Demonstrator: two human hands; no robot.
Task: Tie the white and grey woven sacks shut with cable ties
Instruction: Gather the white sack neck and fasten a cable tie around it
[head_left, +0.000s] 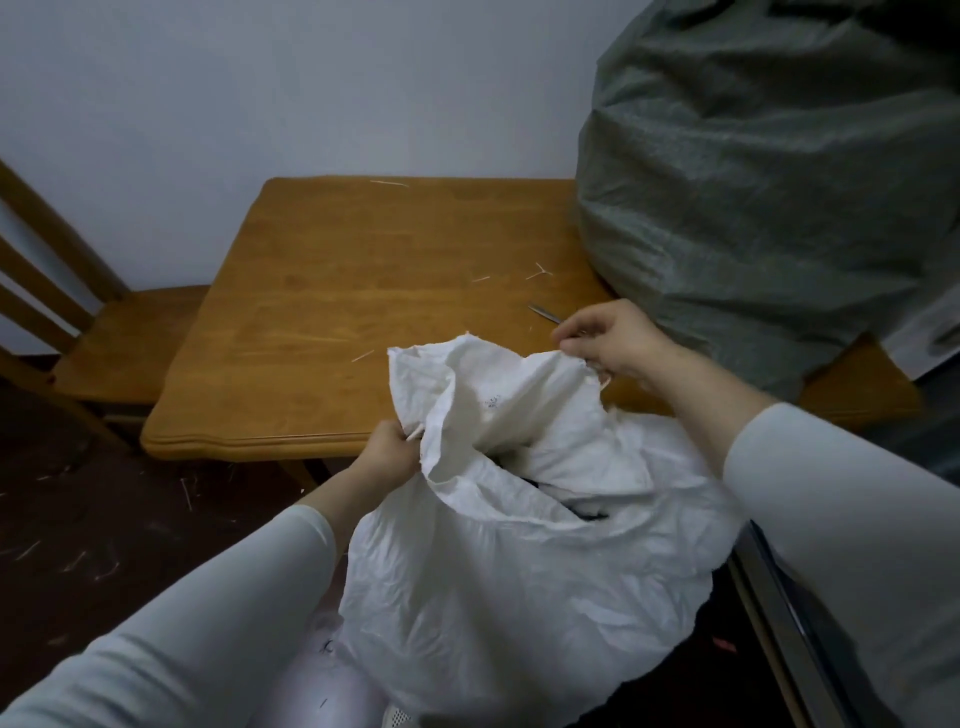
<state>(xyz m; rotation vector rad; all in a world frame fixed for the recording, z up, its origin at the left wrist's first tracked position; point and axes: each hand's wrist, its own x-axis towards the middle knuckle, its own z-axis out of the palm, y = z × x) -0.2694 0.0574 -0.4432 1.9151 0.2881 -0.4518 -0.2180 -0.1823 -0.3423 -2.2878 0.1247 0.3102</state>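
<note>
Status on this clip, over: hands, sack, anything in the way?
Left grip holds white sack near rim; right grip pinches far rim. Sack mouth open, untied. Grey sack sits on table, clear of the work.

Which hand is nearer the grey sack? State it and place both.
Right. The right hand grips the rim of the white sack just beside the grey sack; the left hand grips the rim farther off, at the near edge of the table.
</note>
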